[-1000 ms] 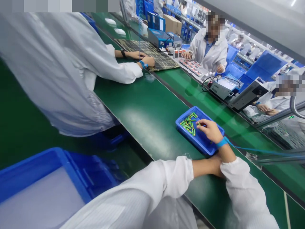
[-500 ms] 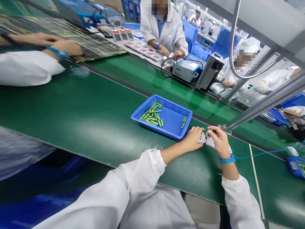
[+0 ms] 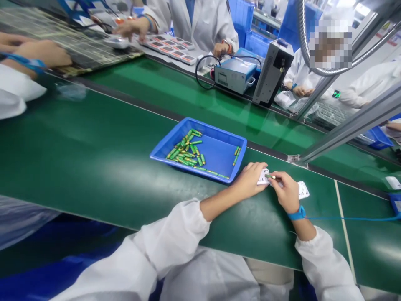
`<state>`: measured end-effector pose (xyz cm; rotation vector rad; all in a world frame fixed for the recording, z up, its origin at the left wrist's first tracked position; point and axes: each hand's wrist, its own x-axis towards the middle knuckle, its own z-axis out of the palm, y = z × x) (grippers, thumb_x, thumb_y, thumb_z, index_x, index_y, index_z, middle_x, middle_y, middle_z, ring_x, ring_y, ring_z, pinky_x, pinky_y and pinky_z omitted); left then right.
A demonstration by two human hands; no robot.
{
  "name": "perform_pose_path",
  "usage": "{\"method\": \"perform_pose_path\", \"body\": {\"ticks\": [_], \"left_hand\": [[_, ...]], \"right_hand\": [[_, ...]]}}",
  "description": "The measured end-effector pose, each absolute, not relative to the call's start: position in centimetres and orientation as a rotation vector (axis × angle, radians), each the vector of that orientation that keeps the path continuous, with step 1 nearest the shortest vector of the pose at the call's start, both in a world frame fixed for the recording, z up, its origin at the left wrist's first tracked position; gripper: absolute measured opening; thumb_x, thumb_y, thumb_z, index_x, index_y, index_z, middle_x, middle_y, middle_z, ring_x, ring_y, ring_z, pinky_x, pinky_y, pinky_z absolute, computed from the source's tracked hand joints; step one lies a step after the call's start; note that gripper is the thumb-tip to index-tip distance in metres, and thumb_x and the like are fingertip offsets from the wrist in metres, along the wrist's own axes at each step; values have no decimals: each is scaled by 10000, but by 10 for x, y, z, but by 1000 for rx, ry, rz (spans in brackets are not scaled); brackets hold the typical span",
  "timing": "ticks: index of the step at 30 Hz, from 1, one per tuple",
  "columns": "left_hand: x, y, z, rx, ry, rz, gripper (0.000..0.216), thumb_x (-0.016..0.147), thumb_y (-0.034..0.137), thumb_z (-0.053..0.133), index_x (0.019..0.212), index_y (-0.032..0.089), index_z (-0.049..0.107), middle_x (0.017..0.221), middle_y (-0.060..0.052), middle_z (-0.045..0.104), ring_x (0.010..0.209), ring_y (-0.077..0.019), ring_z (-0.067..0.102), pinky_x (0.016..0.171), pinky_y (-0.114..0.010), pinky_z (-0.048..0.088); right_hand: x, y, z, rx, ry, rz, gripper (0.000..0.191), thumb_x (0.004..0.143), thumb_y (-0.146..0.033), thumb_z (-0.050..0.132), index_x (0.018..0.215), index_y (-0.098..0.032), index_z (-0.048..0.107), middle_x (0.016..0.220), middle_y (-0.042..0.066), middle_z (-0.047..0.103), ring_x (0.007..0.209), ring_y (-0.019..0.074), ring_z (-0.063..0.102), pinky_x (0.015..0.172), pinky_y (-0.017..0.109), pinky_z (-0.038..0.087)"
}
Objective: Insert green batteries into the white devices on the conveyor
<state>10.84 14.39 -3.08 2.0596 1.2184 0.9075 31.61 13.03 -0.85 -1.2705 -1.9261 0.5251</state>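
My left hand (image 3: 249,180) is closed around a small white plastic device (image 3: 262,177), whose holed face shows past the fingertips. Between the thumb and fingers of my right hand (image 3: 286,191) is a green battery (image 3: 270,176), held at the white device's near side; whether it sits inside cannot be made out. Just beyond my right hand a second white plastic piece (image 3: 303,190) lies on the green bench. Left of my hands stands a blue tray (image 3: 216,144) holding several loose green batteries (image 3: 188,154), mostly at its left side.
A green work surface (image 3: 103,154) runs across the view. A metal post (image 3: 347,127) rises at the right behind my hands. Across the bench are a blue-grey instrument box (image 3: 233,75) and a co-worker's hand (image 3: 133,30). Another person's hand (image 3: 46,54) rests on a grid panel at left.
My right hand has brought the battery down against the white device. The white piece behind my right hand now shows more fully. The camera view has shifted. Across the bench, a co-worker's arm has reached out leftward.
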Motion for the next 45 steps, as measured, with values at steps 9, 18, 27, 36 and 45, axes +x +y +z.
{"method": "perform_pose_path", "body": {"ticks": [9,18,27,36,45], "left_hand": [[106,140,-28,2017,1226,889,605,902,242,812,1440,212,537,1408,-140,663,1303,-360,613,1128,-526,530],[104,138,-23,1972,1241,855,635,889,237,826,1451,222,530,1419,-128,664,1322,-351,605,1151,-514,520],[104,137,-19,1972,1248,827,623,887,237,798,1449,225,528,1446,-142,656,1326,-369,598,1148,-535,515],[105,139,-21,1970,1256,832,645,873,247,809,1452,232,527,1443,-137,659,1324,-368,605,1152,-538,514],[103,139,-23,1942,1242,854,625,896,271,810,1454,234,531,1422,-130,668,1319,-357,615,1139,-511,526]], "right_hand": [[318,128,-9,-1320,-1830,647,198,1023,-442,774,1119,-275,817,1124,63,863,1001,261,824,949,414,664],[319,129,-4,-1375,-1632,898,274,971,-498,829,1103,-259,817,1113,79,860,998,268,825,898,408,678],[309,136,7,-1404,-1935,673,221,1051,-446,730,1109,-276,857,1010,59,837,846,244,738,834,399,594],[304,130,6,-1419,-1958,534,261,1095,-456,662,1162,-285,848,1100,81,859,945,276,792,917,436,636],[323,126,6,-1211,-2170,612,220,1106,-353,643,1246,-301,804,1272,79,845,1329,305,751,1088,494,645]]}}
